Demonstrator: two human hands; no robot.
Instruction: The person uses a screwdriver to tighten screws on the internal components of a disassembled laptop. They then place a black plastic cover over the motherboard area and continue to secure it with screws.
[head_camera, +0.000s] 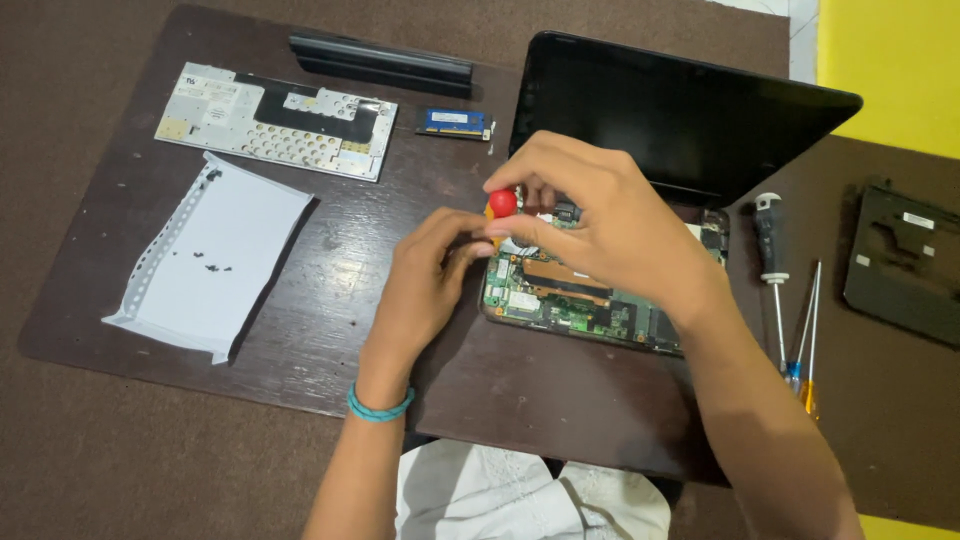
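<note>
Centrally, at about the middle of the dark wooden worktop (330, 240), a small screwdriver with a red ball cap (502, 203) is held upright over the exposed circuit board (570, 295) of an opened laptop (680, 120). The right hand (600, 220) is curled over the tool from two o'clock, its grip closed — fingertips pinched near the red cap, though exactly which fingers make contact is hidden by the knuckles. The left hand (430, 275) is brought in from seven o'clock, its grip nearly closed around the orange shaft just below the cap; a teal band (380, 407) is worn at that wrist.

The board lies at the laptop's base, with the dark screen tilted back toward twelve o'clock. At nine o'clock a sheet of white paper (215, 260) is laid flat, with small dark screws (205, 262) scattered on it. At eleven o'clock a detached keyboard panel (275, 120) is seen face down, a long black battery (380, 62) beyond it, and a blue memory module (455, 123) just beside the screen's edge. At three o'clock three more screwdrivers (790, 300) are laid together — well apart from them, a black plastic cover (905, 265) rests at the far edge.
</note>
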